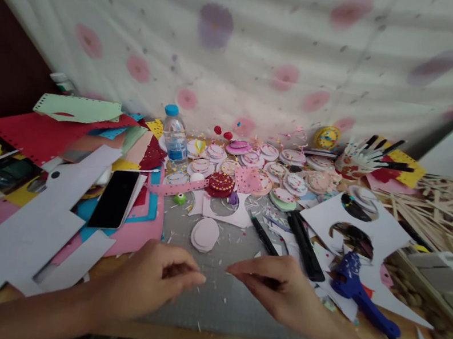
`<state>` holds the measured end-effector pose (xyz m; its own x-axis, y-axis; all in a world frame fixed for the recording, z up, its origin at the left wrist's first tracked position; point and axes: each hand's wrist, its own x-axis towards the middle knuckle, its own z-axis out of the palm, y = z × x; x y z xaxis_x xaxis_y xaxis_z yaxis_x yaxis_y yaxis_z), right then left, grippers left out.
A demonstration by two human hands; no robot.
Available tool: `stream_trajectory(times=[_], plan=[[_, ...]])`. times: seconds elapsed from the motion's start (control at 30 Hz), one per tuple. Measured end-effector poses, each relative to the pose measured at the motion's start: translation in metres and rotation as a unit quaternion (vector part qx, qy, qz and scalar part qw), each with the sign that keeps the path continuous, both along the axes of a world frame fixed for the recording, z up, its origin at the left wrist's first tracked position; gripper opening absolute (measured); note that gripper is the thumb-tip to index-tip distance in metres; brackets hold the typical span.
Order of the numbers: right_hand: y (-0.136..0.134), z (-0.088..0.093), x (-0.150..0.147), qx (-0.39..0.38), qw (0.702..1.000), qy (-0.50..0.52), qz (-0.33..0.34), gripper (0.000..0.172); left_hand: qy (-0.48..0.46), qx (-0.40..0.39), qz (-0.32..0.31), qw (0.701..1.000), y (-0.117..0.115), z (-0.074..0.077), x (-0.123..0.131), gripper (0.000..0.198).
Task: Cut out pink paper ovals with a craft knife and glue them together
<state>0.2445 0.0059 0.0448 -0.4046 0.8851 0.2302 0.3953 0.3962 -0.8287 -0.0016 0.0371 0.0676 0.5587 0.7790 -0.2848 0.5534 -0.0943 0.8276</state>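
Note:
My left hand (167, 275) hovers over the grey mat (224, 308) near the table's front edge, its fingers curled and the tips close together. Opposite it, my right hand (272, 284) has its thumb and fingertips pinched together, pointing left. Whether either hand holds something small cannot be made out. Just beyond the gap between them lies a small stack of white paper discs (205, 234). A dark red round piece with beads (220, 185) sits farther back, beside a pink dotted strip (178, 187) and a white sheet with a round cutout (240, 213).
Many decorated discs (251, 159) fill the back. A water bottle (175, 136), phone (114, 199) and coloured papers are left. On the right are a black pen (264, 235), black tool (305, 245), blue glue gun (361, 299) and wooden sticks (449, 212).

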Motion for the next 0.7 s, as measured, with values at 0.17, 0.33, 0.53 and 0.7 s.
stream_trajectory(times=[0.17, 0.33, 0.53, 0.7], plan=[[0.000, 0.004, -0.006, -0.139, 0.989, 0.048, -0.021, 0.030, 0.074, 0.408, -0.152, 0.897, -0.003, 0.003, -0.013, 0.033], [0.002, 0.011, -0.004, -0.114, 0.993, 0.012, 0.002, 0.028, 0.092, 0.310, -0.196, 0.926, 0.007, 0.013, -0.009, 0.037], [0.001, 0.015, 0.000, -0.155, 0.984, 0.067, 0.051, 0.022, -0.023, -0.132, -0.186, 0.973, 0.023, 0.023, 0.001, 0.018], [0.002, 0.007, 0.000, -0.279, 0.929, 0.231, 0.069, 0.022, -0.152, -0.276, -0.186, 0.931, 0.029, 0.019, 0.000, 0.011]])
